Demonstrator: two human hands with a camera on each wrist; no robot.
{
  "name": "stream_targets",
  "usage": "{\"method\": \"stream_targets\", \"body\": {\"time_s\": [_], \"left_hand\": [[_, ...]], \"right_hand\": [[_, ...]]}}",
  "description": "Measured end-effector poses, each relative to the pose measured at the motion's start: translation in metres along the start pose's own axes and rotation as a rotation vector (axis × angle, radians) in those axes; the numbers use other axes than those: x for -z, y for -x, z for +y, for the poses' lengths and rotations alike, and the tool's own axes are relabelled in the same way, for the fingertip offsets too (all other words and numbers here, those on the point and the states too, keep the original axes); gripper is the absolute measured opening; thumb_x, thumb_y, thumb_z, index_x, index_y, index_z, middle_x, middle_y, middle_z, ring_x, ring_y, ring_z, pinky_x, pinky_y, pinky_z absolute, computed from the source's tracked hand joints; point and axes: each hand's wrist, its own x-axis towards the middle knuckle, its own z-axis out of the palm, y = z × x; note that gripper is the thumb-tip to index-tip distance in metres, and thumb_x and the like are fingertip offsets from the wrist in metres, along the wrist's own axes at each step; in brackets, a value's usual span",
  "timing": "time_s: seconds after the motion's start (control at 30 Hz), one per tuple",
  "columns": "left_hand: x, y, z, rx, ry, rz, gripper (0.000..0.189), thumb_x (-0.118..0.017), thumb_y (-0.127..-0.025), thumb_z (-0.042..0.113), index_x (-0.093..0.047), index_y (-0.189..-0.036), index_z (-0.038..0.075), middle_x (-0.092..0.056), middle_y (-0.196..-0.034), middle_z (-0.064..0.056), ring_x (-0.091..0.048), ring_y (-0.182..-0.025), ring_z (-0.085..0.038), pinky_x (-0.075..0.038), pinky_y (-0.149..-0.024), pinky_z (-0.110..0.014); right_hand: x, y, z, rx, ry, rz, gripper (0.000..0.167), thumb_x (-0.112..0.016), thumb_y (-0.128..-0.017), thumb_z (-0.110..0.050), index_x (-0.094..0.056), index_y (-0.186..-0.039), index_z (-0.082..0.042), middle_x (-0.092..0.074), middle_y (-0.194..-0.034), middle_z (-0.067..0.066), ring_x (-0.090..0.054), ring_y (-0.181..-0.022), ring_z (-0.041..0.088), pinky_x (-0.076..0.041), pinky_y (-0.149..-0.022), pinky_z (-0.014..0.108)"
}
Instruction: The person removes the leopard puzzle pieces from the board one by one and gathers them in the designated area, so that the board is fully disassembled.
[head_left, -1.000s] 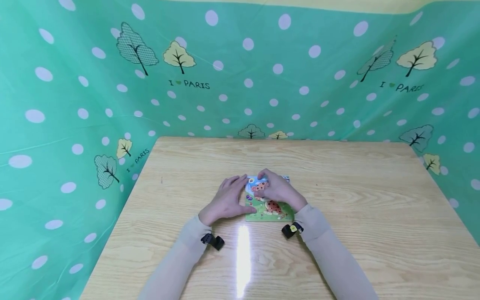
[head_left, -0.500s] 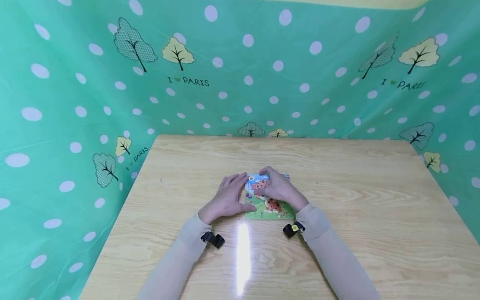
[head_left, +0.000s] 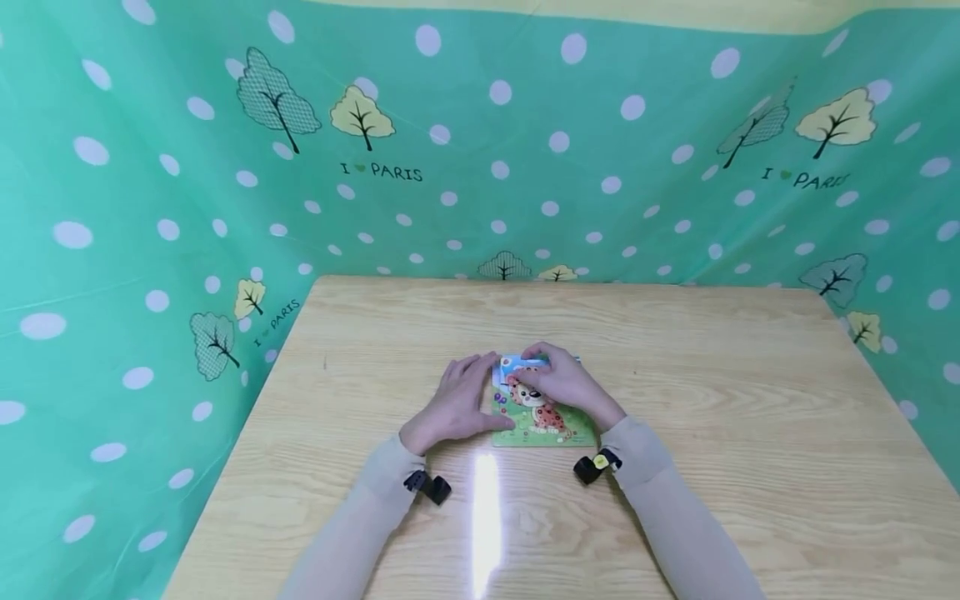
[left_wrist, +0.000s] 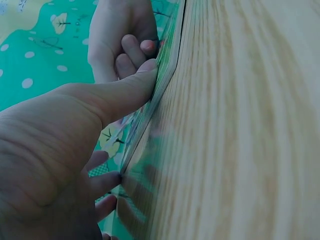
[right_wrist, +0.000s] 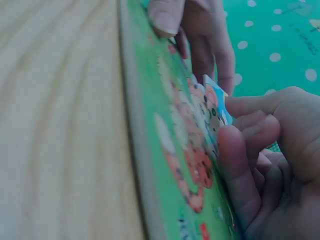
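A flat picture board (head_left: 522, 427), printed with a spotted leopard on green grass and blue sky, lies on the table. My right hand (head_left: 567, 387) is over its upper right part, pinching a puzzle piece (right_wrist: 214, 102) between thumb and index finger. That piece shows part of the leopard's head and blue sky, and one edge stands up from the board in the right wrist view. My left hand (head_left: 459, 404) spans the board's left side. Its thumb rests on the lower left of the picture; its fairly straight fingers touch near the upper left corner. The right hand hides the board's upper right.
The board rests on a pale wood-grain table (head_left: 712, 433), with a bright light reflection in front of it. A green dotted cloth (head_left: 495, 192) printed with trees hangs behind and at both sides. Each sleeve carries a small black wrist camera (head_left: 427, 486).
My right hand has shifted slightly right, and its thumb has moved, so more of the leopard's face shows. The left hand stays in place on the board. The head view bobs a little.
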Motion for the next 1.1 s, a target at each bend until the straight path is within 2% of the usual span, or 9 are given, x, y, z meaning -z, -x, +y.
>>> {"method": "stream_targets", "body": {"time_s": [0.1, 0.27, 0.43, 0.73, 0.93, 1.1], "left_hand": [[0.0029, 0.0005, 0.0003, -0.004, -0.009, 0.002, 0.116, -0.089, -0.081, 0.055, -0.026, -0.169, 0.012, -0.033, -0.174, -0.013, -0.024, -0.161, -0.041, -0.015, -0.134, -0.061], [0.0031, -0.001, 0.0, -0.006, -0.029, -0.009, 0.115, -0.087, -0.082, 0.057, -0.027, -0.169, 0.012, -0.03, -0.176, -0.01, -0.022, -0.163, -0.037, -0.011, -0.135, -0.059], [0.0009, -0.001, -0.0002, -0.014, -0.027, -0.008, 0.114, -0.086, -0.083, 0.057, -0.027, -0.169, 0.012, -0.03, -0.176, -0.009, -0.022, -0.163, -0.037, -0.013, -0.135, -0.06], [0.0015, 0.0006, 0.0016, -0.013, 0.009, 0.005, 0.11, -0.089, -0.082, 0.052, -0.028, -0.168, 0.024, -0.039, -0.172, -0.013, -0.024, -0.161, -0.04, -0.015, -0.133, -0.062], [0.0002, 0.0011, 0.0002, -0.026, 0.017, -0.003, 0.109, -0.087, -0.083, 0.052, -0.03, -0.168, 0.016, -0.033, -0.175, -0.012, -0.022, -0.162, -0.04, -0.012, -0.134, -0.062], [-0.0041, -0.0004, -0.004, -0.033, -0.008, -0.021, 0.105, -0.083, -0.085, 0.054, -0.035, -0.167, 0.009, -0.024, -0.179, -0.01, -0.017, -0.165, -0.037, -0.005, -0.136, -0.058]], "right_hand": [[0.0026, -0.0002, -0.0012, 0.021, -0.086, -0.029, 0.046, -0.07, -0.103, -0.031, -0.056, -0.141, -0.007, -0.053, -0.059, -0.006, -0.044, -0.046, 0.01, -0.049, -0.047, 0.024], [0.0039, -0.0018, 0.0005, 0.008, -0.143, -0.027, 0.042, -0.069, -0.104, -0.029, -0.058, -0.138, -0.007, -0.059, -0.065, -0.002, -0.047, -0.048, 0.011, -0.053, -0.05, 0.025], [0.0022, -0.0001, 0.0023, -0.002, -0.128, -0.006, 0.04, -0.067, -0.106, -0.028, -0.059, -0.14, -0.008, -0.055, -0.059, -0.004, -0.048, -0.046, 0.011, -0.051, -0.048, 0.025], [-0.0013, 0.002, 0.0029, 0.032, -0.043, 0.006, 0.042, -0.063, -0.108, -0.031, -0.06, -0.144, -0.011, -0.052, -0.056, -0.007, -0.046, -0.045, 0.011, -0.04, -0.045, 0.023], [-0.0013, 0.0033, 0.0046, 0.054, -0.059, 0.018, 0.034, -0.06, -0.11, -0.031, -0.065, -0.135, -0.008, -0.058, -0.065, -0.002, -0.048, -0.047, 0.011, -0.045, -0.046, 0.023], [0.0002, 0.0039, 0.0061, 0.072, -0.053, 0.035, 0.034, -0.057, -0.111, -0.03, -0.069, -0.132, -0.006, -0.063, -0.077, 0.002, -0.052, -0.053, 0.011, -0.048, -0.048, 0.023]]}}
